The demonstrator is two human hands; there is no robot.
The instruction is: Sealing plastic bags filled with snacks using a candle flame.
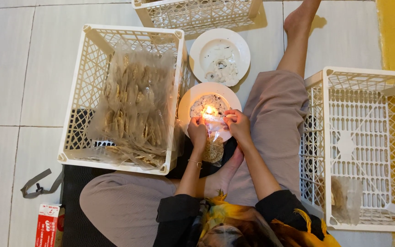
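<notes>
Hands low over the flame: the person sits on the tiled floor (pixel 5 68) with both hands at the top edge of a small clear plastic bag (pixel 213 145) of pale snack pieces. The left hand (pixel 198 132) pinches the bag's open top at one side, fingers closed on the film, and the right hand (pixel 237 126) pinches the other side, stretching the mouth flat between them. That stretched edge sits just above a small candle flame (pixel 209 110) burning on a white plate (pixel 186 105) crusted with wax, while the filled belly of the bag hangs down toward the person's lap.

By the look of it, the bag is light, thin, soft and slippery, with contents likely brittle, so the sensible hold is up at the empty top film, a pinch at each corner, never squeezing the filling.

Just beyond lies a second white plate (pixel 241 50) with wax remains. Beside the left hand stands a cream lattice crate (pixel 76 91) stacked with filled bags (pixel 136 100). On the right stands another crate (pixel 366 77), nearly bare, a single bag (pixel 344 199) in its near corner. A red carton (pixel 46 226) lies by the left knee.
</notes>
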